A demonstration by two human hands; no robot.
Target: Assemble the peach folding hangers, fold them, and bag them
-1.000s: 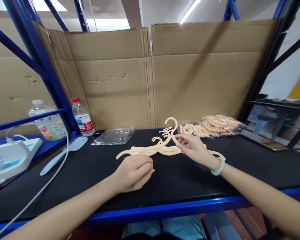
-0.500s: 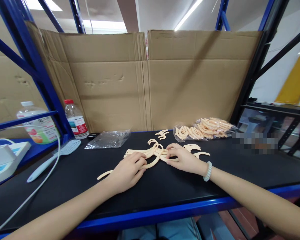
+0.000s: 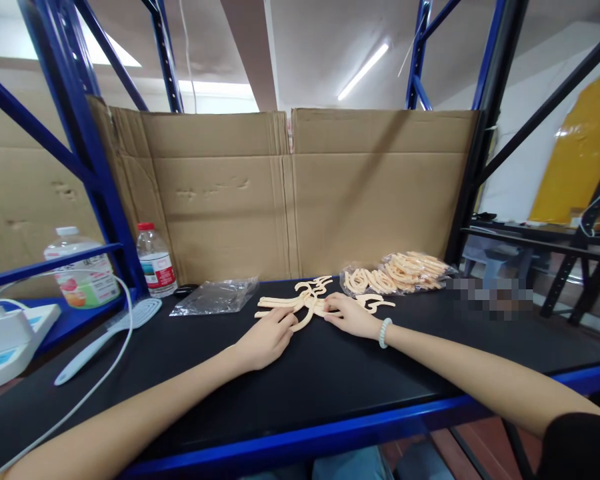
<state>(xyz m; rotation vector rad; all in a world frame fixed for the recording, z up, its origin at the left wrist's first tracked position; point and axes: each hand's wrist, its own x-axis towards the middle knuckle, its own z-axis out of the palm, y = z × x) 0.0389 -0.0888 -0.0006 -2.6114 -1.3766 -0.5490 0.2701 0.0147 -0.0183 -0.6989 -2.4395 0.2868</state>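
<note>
Several curved beige strips (image 3: 306, 321) lie crossed over each other near the middle of the black tabletop. My left hand (image 3: 269, 339) is at the pile's near left, its fingers closed on one curved strip by its lower end. On the other side, my right hand (image 3: 351, 316) has its fingers bent round strips at the right of the crossing; the fingertips partly cover them. Straighter strip ends (image 3: 267, 303) stick out to the left, past my left hand. Small wavy beige pieces (image 3: 321, 285) lie just behind the pile, and more beige pieces (image 3: 380, 304) lie beyond my right hand.
Clear bags of beige pieces (image 3: 405, 272) stand at the back right. A flat clear bag (image 3: 215, 297), a red-capped bottle (image 3: 156, 263), a pale blue brush (image 3: 107, 339) and a white cable (image 3: 97, 383) are on the left. Cardboard (image 3: 220, 200) walls the back.
The view has tilted upward. The strip end that stuck out behind my left wrist no longer shows. Both hands stay at the strips, which now appear closer to the small wavy pieces behind.
</note>
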